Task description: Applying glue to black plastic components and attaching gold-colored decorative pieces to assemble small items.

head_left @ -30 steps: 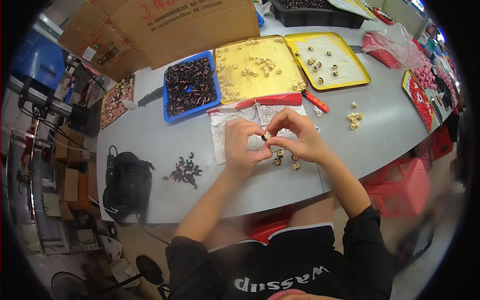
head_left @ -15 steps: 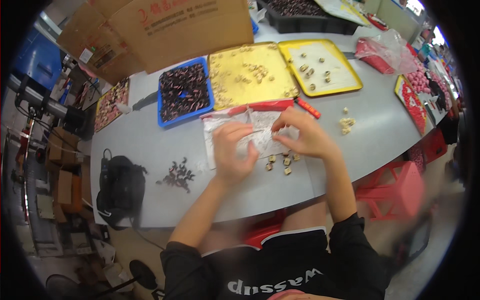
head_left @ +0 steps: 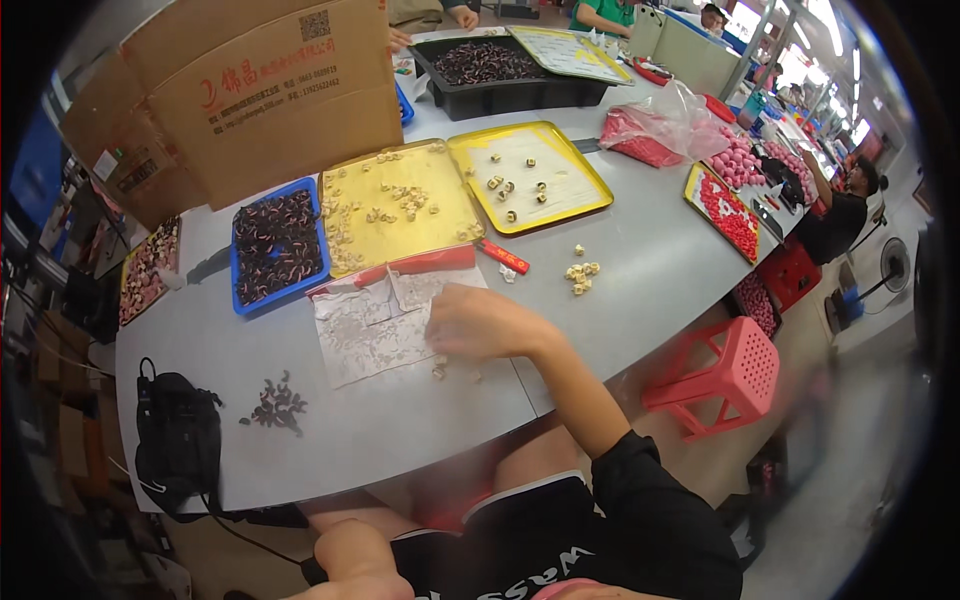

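Observation:
My right hand [head_left: 482, 322] is over the right part of a white sheet [head_left: 350, 345] with a red upper edge. Its fingers bend downward and are blurred, so whether they hold anything is unclear. Small cream block-like pieces [head_left: 439, 372] lie just below them, partly covered by the hand. My left arm [head_left: 355, 550] is drawn back to the lower edge, and its fingers cannot be made out. A loose pile of dark curved pieces [head_left: 276, 405] lies left of the sheet. To the right is a cluster of cream pieces [head_left: 581, 276].
Behind the sheet stand a blue tray [head_left: 325, 262] of dark pieces and two yellow trays [head_left: 350, 190] [head_left: 607, 200]. A cardboard box [head_left: 290, 130] and black tub [head_left: 520, 98] are farther back. A black bag [head_left: 180, 440] lies left; a pink stool [head_left: 750, 365] stands right. Other people work beyond.
My left hand has left the sheet and pulled back toward my body. The right hand stays over the sheet, fingers now lower by the small pieces. The whole view has shifted.

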Action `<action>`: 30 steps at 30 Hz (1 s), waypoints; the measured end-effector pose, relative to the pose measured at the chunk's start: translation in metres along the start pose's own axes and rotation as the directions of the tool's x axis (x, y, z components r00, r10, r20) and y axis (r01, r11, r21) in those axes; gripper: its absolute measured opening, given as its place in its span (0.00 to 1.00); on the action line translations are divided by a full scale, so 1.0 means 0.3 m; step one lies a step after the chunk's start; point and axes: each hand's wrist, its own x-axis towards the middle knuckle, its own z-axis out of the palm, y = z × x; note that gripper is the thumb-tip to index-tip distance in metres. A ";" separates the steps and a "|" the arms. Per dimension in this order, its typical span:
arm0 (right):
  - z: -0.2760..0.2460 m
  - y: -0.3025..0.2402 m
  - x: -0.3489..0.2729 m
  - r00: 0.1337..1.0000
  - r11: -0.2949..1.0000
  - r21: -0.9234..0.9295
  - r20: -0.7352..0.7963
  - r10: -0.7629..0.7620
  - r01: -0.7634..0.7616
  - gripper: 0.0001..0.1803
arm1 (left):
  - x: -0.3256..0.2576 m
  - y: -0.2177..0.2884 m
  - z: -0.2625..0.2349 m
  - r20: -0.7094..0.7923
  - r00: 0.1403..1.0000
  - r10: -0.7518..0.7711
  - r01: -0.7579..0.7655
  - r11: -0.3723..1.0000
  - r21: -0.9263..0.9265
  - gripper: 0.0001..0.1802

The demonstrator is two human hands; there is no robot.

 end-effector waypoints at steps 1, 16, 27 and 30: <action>0.002 -0.004 0.001 0.996 1.000 -0.001 -0.079 0.029 -0.029 0.06 | -0.002 -0.003 0.010 0.000 1.000 0.003 -0.003 1.000 -0.001 0.11; -0.001 0.024 0.024 0.911 0.999 0.028 -0.413 0.026 -0.016 0.05 | 0.024 -0.028 0.064 0.021 0.999 -0.049 0.051 0.991 -0.125 0.07; 0.002 0.024 0.021 0.916 0.999 0.021 -0.398 0.036 -0.031 0.04 | -0.001 -0.007 0.082 -0.044 0.990 0.134 -0.122 0.969 0.215 0.12; 0.002 0.027 0.020 0.918 0.999 0.019 -0.395 0.032 -0.026 0.04 | -0.003 -0.018 0.060 -0.009 0.980 0.199 -0.196 0.972 0.132 0.10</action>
